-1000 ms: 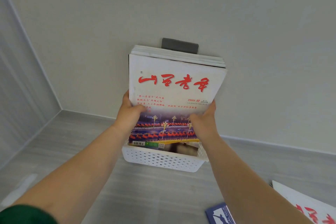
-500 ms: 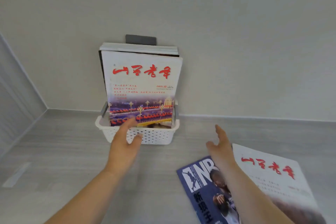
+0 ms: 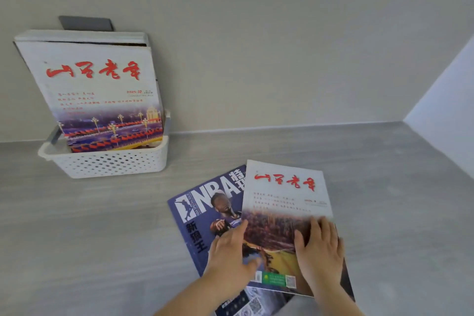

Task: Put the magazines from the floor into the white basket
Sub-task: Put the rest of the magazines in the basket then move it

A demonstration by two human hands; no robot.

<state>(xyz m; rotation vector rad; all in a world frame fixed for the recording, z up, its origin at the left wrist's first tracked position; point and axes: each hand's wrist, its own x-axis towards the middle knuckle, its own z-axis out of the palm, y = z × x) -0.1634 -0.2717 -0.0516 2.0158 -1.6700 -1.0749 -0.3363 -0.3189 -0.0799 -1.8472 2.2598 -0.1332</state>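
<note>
A white perforated basket point(image 3: 110, 163) stands on the floor against the wall at the left. Several magazines stand upright in it, the front one point(image 3: 97, 92) white with red characters. On the floor at the lower middle lies a blue NBA magazine point(image 3: 202, 210). A white magazine with red characters point(image 3: 284, 200) lies partly over it. My left hand point(image 3: 232, 251) rests at that top magazine's left edge, fingers fairly straight. My right hand point(image 3: 320, 249) lies flat on its lower right part.
A dark grey plate point(image 3: 86, 23) sits on the wall behind the basket. The grey wood-look floor point(image 3: 89, 238) meets the wall behind and a second wall point(image 3: 446, 100) at the right.
Both hands have left the magazine standing in the basket and come down to the right onto the white magazine on the floor. The view has swung right.
</note>
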